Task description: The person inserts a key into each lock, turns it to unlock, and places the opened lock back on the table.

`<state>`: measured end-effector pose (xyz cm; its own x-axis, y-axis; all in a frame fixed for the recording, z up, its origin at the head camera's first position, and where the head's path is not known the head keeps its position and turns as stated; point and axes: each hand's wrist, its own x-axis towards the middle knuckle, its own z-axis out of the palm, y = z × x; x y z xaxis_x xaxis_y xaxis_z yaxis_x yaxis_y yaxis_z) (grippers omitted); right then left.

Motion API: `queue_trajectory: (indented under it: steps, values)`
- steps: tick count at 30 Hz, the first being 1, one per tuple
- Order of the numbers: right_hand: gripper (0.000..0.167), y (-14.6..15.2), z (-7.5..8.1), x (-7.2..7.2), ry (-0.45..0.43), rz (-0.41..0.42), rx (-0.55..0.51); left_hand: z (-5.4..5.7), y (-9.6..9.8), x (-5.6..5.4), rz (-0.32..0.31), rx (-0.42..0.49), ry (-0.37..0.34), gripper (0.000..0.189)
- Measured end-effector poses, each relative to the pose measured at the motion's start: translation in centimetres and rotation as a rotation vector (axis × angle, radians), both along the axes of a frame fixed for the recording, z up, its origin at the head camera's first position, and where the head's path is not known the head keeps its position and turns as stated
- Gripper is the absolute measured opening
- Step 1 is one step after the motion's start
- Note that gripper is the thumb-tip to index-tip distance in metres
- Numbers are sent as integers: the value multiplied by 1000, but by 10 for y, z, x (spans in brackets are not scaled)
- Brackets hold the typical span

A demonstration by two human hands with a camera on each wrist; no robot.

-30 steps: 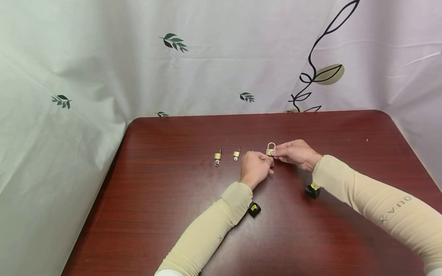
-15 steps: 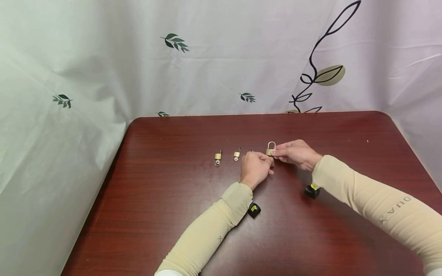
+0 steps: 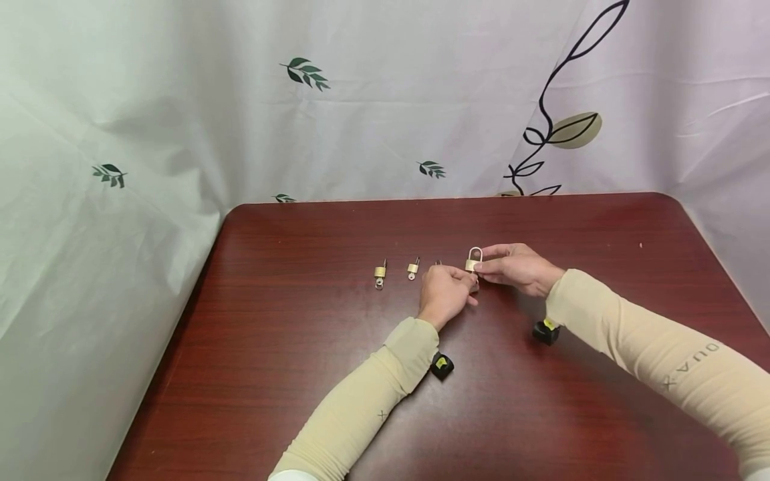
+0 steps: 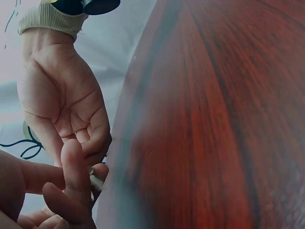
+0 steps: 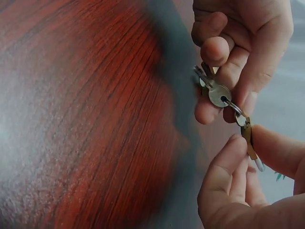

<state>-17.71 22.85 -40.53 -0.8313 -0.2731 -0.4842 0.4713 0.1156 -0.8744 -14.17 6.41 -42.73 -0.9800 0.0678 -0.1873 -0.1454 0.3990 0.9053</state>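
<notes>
My right hand (image 3: 519, 268) pinches a small brass padlock (image 3: 472, 265) by its body between thumb and fingers, its shackle pointing away from me. Close on its left, my left hand (image 3: 444, 292) pinches the key (image 5: 240, 119) at the padlock's underside. A split ring (image 5: 233, 107) joins that key to a second key (image 5: 219, 96), which hangs by the left fingers in the right wrist view. How deep the key sits in the lock is hidden by fingertips. In the left wrist view only a bit of metal (image 4: 96, 182) shows among the fingers.
Two more brass padlocks, one farther left (image 3: 379, 272) and one smaller (image 3: 412, 269), lie with keys on the dark red table (image 3: 289, 374). Another shackle tip (image 3: 438, 262) peeks out behind my left hand. A patterned white curtain (image 3: 361, 120) hangs beyond the table's far edge.
The padlock and my right fingers have shifted very slightly to the right. Both hands keep their hold, and the padlocks on the table lie as before.
</notes>
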Motion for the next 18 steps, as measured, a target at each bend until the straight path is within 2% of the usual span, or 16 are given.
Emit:
queue_trajectory:
  steps: [6, 18]
  values:
    - [59, 3, 1, 0, 20, 85, 35, -1, -2, 1, -36, -27, -27, 16]
    - [50, 5, -3, -1, 68, 175, 113, -5, -10, -1, -80, -7, -92, 14]
